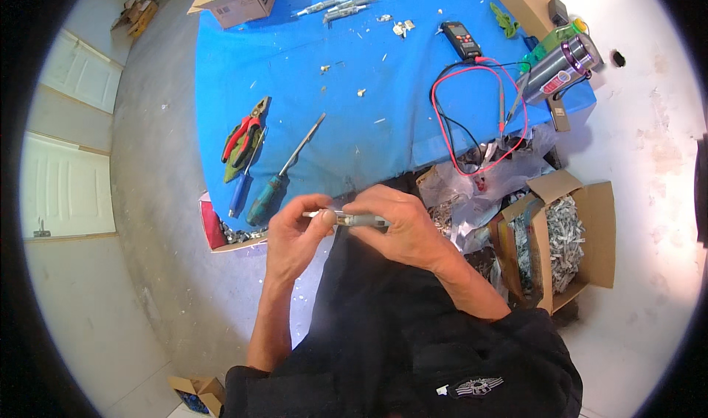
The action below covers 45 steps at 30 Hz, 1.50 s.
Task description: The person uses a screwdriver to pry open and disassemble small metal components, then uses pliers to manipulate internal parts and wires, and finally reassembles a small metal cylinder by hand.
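Observation:
Close to my body, just off the table's near edge, I hold a slim grey pen-shaped device (363, 219) level between both hands. My left hand (293, 233) pinches its narrower, pale end between thumb and fingers. Around the thicker grey end, the fingers of my right hand (398, 222) are closed. A screwdriver with a teal handle (267, 199) lies nearest to my left hand. Beside it are a thinner blue-handled tool (240, 195) and red-and-green-handled pliers (242, 137). Several similar grey devices (345, 9) lie together at the table's far side.
Small pale scraps (403, 28) dot the blue-covered table (354, 86). A multimeter (461, 42) with red and black leads lies at right, near a metal flask (557, 71). Below stands an open carton (597, 233) of whitish pieces. Another carton (240, 6) sits at far left.

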Each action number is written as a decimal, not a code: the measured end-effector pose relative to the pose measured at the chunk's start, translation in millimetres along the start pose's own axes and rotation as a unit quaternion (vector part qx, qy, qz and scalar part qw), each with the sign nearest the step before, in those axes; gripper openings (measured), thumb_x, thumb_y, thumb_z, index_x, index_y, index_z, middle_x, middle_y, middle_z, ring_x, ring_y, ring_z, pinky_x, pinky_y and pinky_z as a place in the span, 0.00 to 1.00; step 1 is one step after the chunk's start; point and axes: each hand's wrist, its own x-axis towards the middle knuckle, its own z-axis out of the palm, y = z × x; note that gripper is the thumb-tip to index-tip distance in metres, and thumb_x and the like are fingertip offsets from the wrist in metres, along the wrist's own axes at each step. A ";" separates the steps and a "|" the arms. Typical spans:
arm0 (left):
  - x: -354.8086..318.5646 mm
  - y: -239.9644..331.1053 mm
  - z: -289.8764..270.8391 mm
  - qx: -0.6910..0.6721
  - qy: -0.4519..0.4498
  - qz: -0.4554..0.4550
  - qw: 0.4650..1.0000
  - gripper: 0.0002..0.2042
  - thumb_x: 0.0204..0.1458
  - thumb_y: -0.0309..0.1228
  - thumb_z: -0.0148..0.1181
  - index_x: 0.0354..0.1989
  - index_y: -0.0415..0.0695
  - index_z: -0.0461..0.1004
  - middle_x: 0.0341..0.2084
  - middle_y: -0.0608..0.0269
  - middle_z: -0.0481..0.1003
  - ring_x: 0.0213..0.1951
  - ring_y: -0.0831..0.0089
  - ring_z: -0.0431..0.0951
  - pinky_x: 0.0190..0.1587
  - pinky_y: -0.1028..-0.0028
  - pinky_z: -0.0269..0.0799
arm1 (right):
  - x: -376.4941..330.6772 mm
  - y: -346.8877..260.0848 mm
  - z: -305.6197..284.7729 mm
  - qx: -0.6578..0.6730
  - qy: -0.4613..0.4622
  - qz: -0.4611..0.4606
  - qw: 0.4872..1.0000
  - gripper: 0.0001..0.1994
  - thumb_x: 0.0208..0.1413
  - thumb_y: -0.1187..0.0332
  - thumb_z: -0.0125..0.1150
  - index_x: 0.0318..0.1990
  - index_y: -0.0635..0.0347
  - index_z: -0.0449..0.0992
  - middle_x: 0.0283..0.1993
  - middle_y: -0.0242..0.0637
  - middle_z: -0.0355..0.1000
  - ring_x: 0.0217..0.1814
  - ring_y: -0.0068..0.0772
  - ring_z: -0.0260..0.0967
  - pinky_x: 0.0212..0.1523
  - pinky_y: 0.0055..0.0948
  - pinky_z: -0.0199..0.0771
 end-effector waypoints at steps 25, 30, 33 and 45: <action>-34.1 -20.8 60.7 -0.215 0.042 -0.059 0.974 0.12 0.57 0.26 0.69 0.47 0.39 0.75 0.36 0.59 0.81 0.35 0.70 0.81 0.38 0.70 0.78 | -41.0 30.7 13.9 0.459 0.072 0.144 0.874 0.22 0.65 0.72 0.65 0.64 0.67 0.72 0.54 0.37 0.78 0.55 0.26 0.75 0.58 0.28 0.75; -32.2 -20.6 63.8 -0.201 0.028 -0.067 0.977 0.14 0.55 0.24 0.70 0.48 0.39 0.75 0.37 0.59 0.81 0.36 0.71 0.81 0.39 0.71 0.78 | -41.6 32.0 12.5 0.463 0.057 0.139 0.874 0.22 0.67 0.71 0.61 0.66 0.67 0.71 0.58 0.41 0.78 0.58 0.28 0.75 0.60 0.30 0.75; -32.9 -21.9 65.8 -0.199 0.017 -0.073 0.977 0.14 0.54 0.20 0.69 0.48 0.38 0.75 0.41 0.63 0.79 0.42 0.75 0.79 0.46 0.75 0.77 | -43.2 33.1 13.1 0.453 0.051 0.140 0.879 0.22 0.68 0.70 0.60 0.67 0.67 0.70 0.57 0.42 0.78 0.58 0.28 0.75 0.60 0.30 0.74; -34.3 -20.0 73.9 -0.138 0.013 -0.050 0.989 0.15 0.58 0.26 0.68 0.51 0.37 0.73 0.40 0.58 0.80 0.37 0.72 0.81 0.42 0.73 0.78 | -46.9 40.6 14.7 0.425 0.053 0.123 0.895 0.22 0.68 0.70 0.60 0.66 0.68 0.70 0.56 0.38 0.77 0.53 0.25 0.75 0.51 0.26 0.78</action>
